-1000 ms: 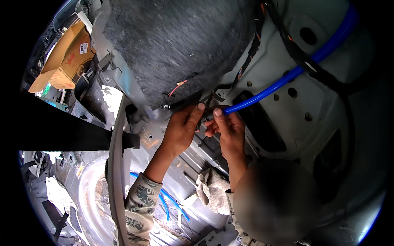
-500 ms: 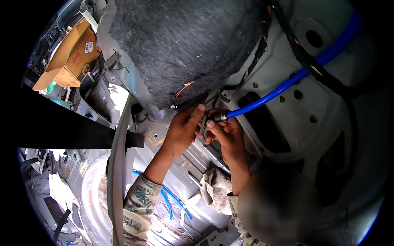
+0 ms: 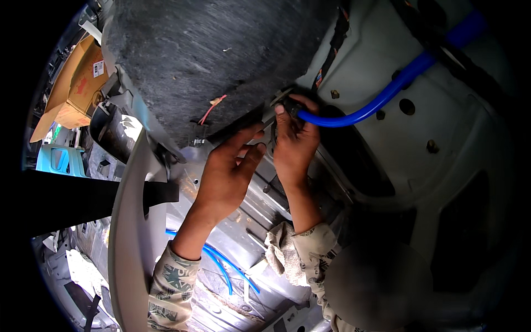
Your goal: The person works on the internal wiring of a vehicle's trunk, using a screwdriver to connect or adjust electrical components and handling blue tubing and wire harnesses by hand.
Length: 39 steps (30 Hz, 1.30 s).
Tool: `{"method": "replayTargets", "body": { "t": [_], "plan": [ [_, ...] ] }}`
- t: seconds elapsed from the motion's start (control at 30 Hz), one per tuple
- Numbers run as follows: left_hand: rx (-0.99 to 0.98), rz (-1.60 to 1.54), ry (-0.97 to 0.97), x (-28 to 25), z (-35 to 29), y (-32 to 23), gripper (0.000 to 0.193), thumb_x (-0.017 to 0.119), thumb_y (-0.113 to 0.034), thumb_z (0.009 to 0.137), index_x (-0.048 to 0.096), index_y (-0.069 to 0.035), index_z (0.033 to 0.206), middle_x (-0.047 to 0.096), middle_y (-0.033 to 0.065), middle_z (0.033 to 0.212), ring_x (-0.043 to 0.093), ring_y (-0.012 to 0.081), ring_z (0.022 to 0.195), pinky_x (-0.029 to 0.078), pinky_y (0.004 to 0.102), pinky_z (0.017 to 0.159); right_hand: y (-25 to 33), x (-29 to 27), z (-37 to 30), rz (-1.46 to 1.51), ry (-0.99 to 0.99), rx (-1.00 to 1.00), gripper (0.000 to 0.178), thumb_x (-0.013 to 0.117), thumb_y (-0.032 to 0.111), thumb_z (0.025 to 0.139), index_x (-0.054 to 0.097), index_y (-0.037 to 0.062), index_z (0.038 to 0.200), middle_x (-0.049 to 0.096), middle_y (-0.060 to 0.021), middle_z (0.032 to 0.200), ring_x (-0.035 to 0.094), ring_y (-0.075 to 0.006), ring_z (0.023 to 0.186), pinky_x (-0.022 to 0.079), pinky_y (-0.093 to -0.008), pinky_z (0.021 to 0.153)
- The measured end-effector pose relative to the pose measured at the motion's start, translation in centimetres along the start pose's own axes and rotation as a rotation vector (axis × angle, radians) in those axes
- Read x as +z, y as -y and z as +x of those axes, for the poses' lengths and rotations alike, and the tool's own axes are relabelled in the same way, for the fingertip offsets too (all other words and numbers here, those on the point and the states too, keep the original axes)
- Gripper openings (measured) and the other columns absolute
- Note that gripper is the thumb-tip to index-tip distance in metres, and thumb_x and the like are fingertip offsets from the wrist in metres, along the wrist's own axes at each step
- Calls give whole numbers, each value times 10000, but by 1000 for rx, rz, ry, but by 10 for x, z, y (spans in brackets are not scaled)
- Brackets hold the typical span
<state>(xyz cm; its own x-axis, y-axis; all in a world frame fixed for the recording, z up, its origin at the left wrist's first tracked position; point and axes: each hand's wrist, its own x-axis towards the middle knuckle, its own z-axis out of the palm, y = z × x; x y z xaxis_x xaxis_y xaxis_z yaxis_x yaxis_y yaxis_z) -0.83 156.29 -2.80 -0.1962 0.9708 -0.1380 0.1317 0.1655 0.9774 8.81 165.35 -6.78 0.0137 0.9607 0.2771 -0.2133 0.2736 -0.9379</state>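
A thick blue hose (image 3: pixel 376 108) comes in from the upper right and bends to a dark fitting (image 3: pixel 290 105) at its end. My right hand (image 3: pixel 294 146) grips that fitting between thumb and fingers, close under the edge of a hump covered in dark grey felt (image 3: pixel 210 61). To its left, my left hand (image 3: pixel 224 174) is raised with thumb and fingers apart, and no object shows in it. A short red wire (image 3: pixel 212 109) sticks out of the felt above the left hand. The far side of the fitting is hidden by the right hand's fingers.
A grey trim panel (image 3: pixel 128 238) and a black strap (image 3: pixel 99 199) stand left of my left arm. Below lie a crumpled rag (image 3: pixel 283 254) and thin blue tubes (image 3: pixel 218 265) on the metal floor. A cardboard box (image 3: pixel 83 91) sits upper left.
My right hand has carried the hose's end fitting up toward the felt hump's edge. The left hand has come off the fitting and opened. The view has shifted too.
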Motion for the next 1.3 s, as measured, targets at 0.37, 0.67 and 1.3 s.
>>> {"method": "replayTargets", "body": {
  "t": [0.37, 0.67, 1.3],
  "plan": [
    [159, 64, -84, 16, 7, -9, 501, 581, -85, 951, 438, -50, 1430, 596, 149, 1247, 617, 217, 1063, 505, 332, 867, -8, 6, 6, -204, -49, -109, 245, 680, 34, 879, 595, 11, 1108, 648, -91, 960, 650, -176, 865, 518, -285, 729],
    [189, -38, 32, 15, 11, -11, 578, 556, -194, 979, 337, -8, 1480, 427, 213, 1444, 436, 297, 1340, 420, 359, 1032, 5, -4, 16, -256, 75, -58, 231, 659, 40, 911, 598, -10, 1128, 666, -64, 915, 634, -100, 826, 531, -259, 728],
    [161, 64, 51, 14, 12, -10, 770, 595, -453, 945, 252, -94, 1533, 420, 190, 1447, 468, 308, 1300, 429, 415, 1024, 18, 5, 6, 169, 17, 147, 283, 658, 92, 923, 588, -16, 1175, 613, -18, 833, 586, -69, 714, 498, -204, 628]
  ]
}}
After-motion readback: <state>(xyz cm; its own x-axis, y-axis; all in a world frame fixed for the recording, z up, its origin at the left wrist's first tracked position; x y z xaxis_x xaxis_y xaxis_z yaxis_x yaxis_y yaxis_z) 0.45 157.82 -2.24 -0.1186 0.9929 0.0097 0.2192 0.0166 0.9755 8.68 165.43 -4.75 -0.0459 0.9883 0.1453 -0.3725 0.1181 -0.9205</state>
